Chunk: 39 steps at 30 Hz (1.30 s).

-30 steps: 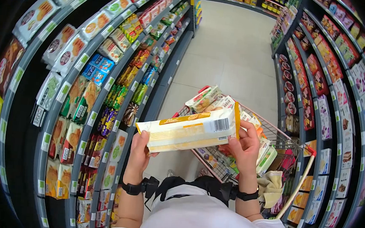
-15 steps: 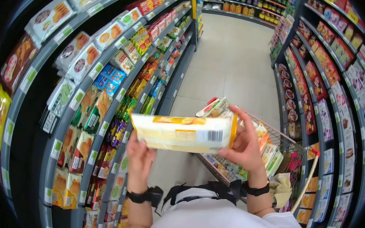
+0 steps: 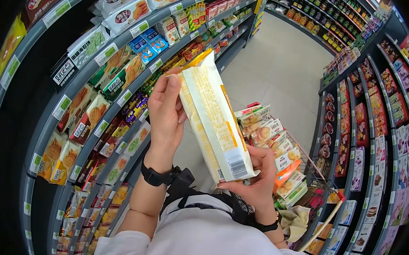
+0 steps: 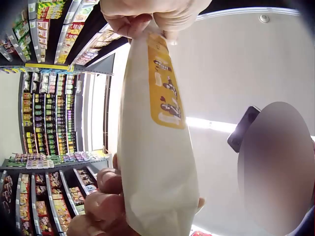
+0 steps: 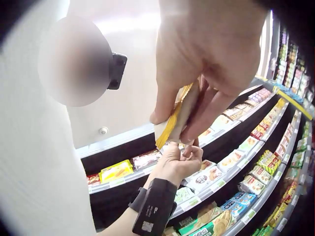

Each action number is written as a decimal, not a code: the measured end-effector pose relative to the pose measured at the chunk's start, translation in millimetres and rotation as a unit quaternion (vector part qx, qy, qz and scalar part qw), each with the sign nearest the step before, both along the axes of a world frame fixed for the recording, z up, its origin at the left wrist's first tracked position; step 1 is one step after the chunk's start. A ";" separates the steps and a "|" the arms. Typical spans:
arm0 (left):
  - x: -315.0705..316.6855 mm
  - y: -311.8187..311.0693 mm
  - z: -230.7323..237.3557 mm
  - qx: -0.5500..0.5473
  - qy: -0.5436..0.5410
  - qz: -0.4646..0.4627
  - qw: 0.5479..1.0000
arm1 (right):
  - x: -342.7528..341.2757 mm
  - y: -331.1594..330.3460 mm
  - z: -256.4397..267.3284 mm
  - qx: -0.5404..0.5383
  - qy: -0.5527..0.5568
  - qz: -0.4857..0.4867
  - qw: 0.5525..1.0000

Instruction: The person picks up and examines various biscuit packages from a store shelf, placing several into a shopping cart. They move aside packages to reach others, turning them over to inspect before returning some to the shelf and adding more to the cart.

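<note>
A long white and yellow biscuit packet (image 3: 210, 121) is held tilted in front of the chest, its printed back with a barcode turned up. My left hand (image 3: 166, 108) grips its far upper end, thumb on top. At the near end, beside the barcode, my right hand (image 3: 256, 181) pinches the packet. In the left wrist view the packet (image 4: 157, 172) shows a yellow panel with small drawings along its side. The right wrist view shows the yellow crimped end of the packet (image 5: 173, 123) between the thumb and fingers of my right hand (image 5: 209, 54).
Below and right of the packet stands a shopping cart (image 3: 322, 176) loaded with several biscuit packs (image 3: 267, 132). A beige cloth (image 3: 297, 221) hangs near its handle (image 3: 323, 226). Stocked snack shelves (image 3: 87, 76) line the left, more shelves (image 3: 372, 139) the right. Tiled floor (image 3: 285, 62) runs ahead between them.
The packet has swung from roughly level to steeply slanted, left end up and away, barcode end toward the body. The left hand has risen and the right lowered. The view has turned left.
</note>
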<state>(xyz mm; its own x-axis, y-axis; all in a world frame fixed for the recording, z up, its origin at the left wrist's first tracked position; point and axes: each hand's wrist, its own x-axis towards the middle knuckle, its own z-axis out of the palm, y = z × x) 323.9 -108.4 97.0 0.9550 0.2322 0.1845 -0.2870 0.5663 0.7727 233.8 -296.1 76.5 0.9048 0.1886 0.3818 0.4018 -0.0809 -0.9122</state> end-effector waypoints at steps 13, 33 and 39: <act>-2.6 4.4 -0.7 0.006 0.006 -0.004 1.000 | -4.9 6.8 -7.7 0.019 0.017 -0.012 1.000; 3.9 -9.9 4.6 0.013 0.006 -0.012 1.000 | 1.1 1.9 -5.7 -0.019 -0.030 -0.022 0.999; 6.1 -11.7 2.6 0.007 -0.001 -0.021 1.000 | 2.6 0.0 -5.5 -0.026 -0.025 -0.028 0.999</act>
